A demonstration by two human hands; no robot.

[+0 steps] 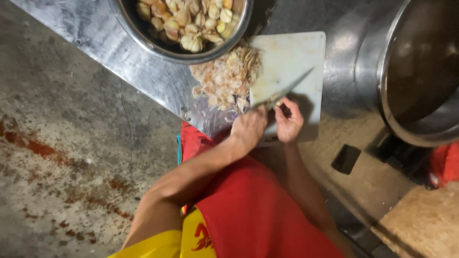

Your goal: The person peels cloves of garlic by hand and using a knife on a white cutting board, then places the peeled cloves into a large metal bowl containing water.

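My left hand (248, 128) is closed around the handle of a knife (287, 88), whose blade points up and right over a white cutting board (291, 52). Beside it, my right hand (289, 122) pinches a small pale garlic clove (278, 102) against the blade near its base. A heap of papery garlic skins (224, 79) lies on the board's left edge. Above the heap stands a steel bowl (241, 26) filled with garlic cloves (191, 24).
The board and bowl rest on a steel table (119, 52). A big steel pot (420, 71) stands at the right. A concrete floor with reddish stains (62, 153) spreads to the left. A small black object (345, 158) lies below the board. My red clothing (248, 210) fills the bottom.
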